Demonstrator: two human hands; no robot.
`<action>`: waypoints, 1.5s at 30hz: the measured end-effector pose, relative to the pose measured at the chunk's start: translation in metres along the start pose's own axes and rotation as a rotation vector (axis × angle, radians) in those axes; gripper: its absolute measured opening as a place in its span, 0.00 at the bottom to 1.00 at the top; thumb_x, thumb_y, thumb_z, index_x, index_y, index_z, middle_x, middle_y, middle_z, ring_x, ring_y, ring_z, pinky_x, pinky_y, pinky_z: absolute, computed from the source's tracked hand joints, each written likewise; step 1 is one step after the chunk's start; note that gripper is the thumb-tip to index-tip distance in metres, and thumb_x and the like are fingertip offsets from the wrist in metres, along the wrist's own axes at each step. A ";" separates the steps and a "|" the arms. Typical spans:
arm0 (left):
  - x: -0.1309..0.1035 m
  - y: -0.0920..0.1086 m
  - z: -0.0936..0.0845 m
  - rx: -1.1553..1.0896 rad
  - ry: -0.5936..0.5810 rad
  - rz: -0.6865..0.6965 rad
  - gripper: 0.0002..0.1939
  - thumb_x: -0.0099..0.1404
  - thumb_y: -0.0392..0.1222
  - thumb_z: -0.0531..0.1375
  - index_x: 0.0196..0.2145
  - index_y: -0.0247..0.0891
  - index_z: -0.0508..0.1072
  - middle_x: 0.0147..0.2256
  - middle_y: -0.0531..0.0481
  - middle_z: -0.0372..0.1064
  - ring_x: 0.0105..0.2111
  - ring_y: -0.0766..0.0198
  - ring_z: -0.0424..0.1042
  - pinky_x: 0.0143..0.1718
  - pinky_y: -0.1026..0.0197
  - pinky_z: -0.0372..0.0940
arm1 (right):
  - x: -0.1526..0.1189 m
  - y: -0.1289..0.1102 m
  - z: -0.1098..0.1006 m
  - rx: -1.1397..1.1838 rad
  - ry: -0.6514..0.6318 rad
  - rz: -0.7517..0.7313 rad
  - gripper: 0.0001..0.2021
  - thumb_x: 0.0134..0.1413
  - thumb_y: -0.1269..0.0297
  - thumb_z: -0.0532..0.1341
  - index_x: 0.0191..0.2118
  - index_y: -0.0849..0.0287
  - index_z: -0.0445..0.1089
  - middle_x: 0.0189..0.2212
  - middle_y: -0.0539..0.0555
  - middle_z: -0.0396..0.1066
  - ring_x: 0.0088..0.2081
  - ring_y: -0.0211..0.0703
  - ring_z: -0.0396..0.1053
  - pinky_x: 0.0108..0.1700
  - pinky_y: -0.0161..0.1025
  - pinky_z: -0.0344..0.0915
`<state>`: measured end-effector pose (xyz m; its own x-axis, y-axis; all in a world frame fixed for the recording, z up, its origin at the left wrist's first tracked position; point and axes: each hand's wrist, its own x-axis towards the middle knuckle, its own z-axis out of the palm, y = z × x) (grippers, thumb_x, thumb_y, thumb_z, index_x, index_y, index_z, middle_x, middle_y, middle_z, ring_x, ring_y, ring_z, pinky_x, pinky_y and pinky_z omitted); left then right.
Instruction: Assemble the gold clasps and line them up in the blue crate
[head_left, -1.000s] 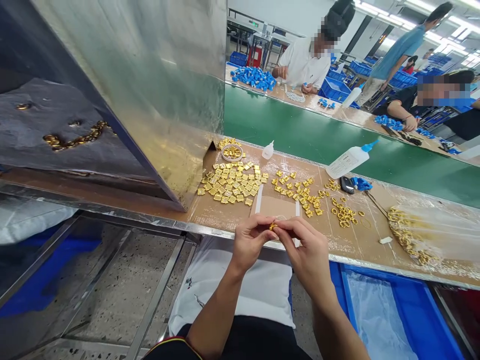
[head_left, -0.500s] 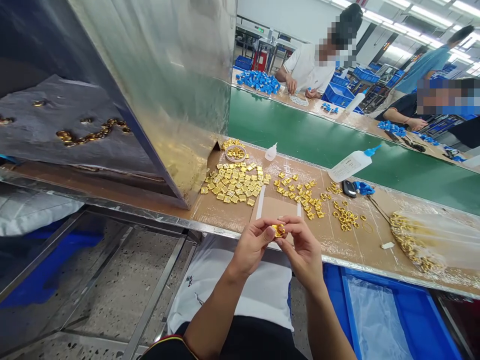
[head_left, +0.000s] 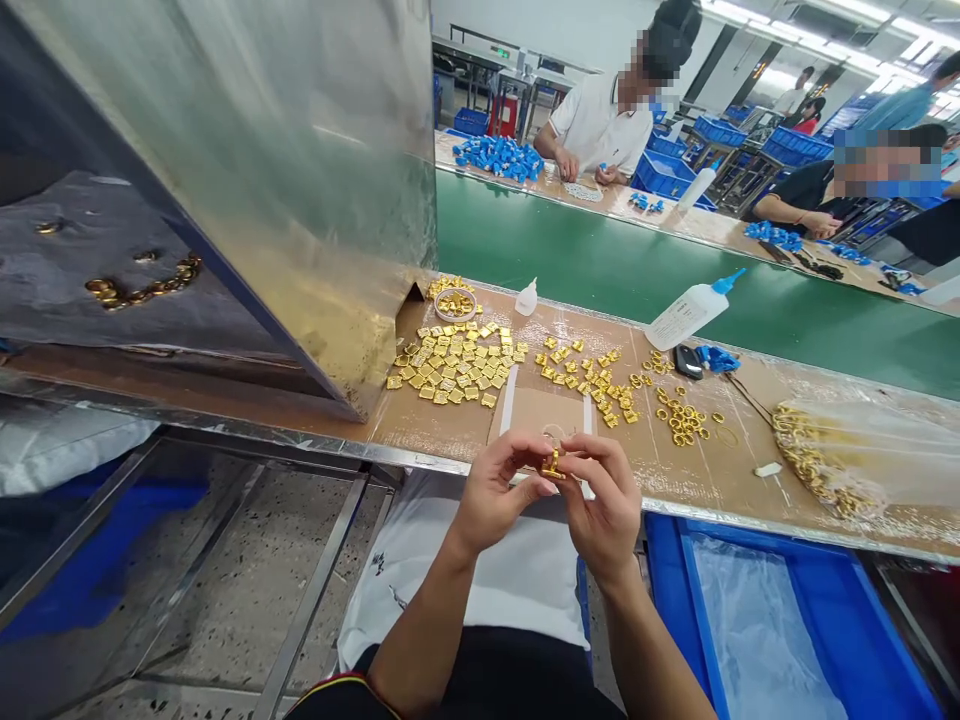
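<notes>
Between the fingertips of both hands is a small gold ring piece (head_left: 553,464), now seen edge-on with a flat plate at its bottom. My left hand (head_left: 495,490) pinches it from the left, thumb and forefinger closed. From the right, my right hand (head_left: 604,495) grips the same piece with thumb and fingers. Both hands are just over the front edge of the bench, in front of a cardboard pad (head_left: 544,408). Beyond lie many flat gold square plates (head_left: 457,370), a group of smaller gold pieces (head_left: 592,375), and loose gold rings (head_left: 682,420).
A metal hood (head_left: 322,200) stands at left with gold pieces inside. A small dropper bottle (head_left: 527,298) and a larger blue-tipped bottle (head_left: 690,315) stand near a green belt (head_left: 555,240). A bag of gold rings (head_left: 832,460) lies right. Co-workers (head_left: 600,130) sit across.
The gold piece has been turned in my fingers, from its face showing to edge-on. My right fingers have shifted around it. The view has swung slightly.
</notes>
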<state>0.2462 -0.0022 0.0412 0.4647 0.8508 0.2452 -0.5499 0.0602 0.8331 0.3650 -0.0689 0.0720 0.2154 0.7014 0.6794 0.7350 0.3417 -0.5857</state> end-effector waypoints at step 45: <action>0.005 0.015 0.007 -0.751 0.095 -0.500 0.27 0.47 0.55 0.77 0.19 0.35 0.67 0.28 0.54 0.57 0.29 0.69 0.61 0.32 0.66 0.61 | 0.017 -0.006 0.008 0.308 -0.146 0.099 0.07 0.59 0.71 0.68 0.36 0.50 0.80 0.36 0.51 0.79 0.37 0.43 0.77 0.39 0.39 0.75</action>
<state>0.2451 -0.0007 0.0589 0.7302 0.6711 -0.1279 -0.6223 0.7307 0.2808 0.3589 -0.0536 0.0837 0.1657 0.8150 0.5553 0.4819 0.4243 -0.7666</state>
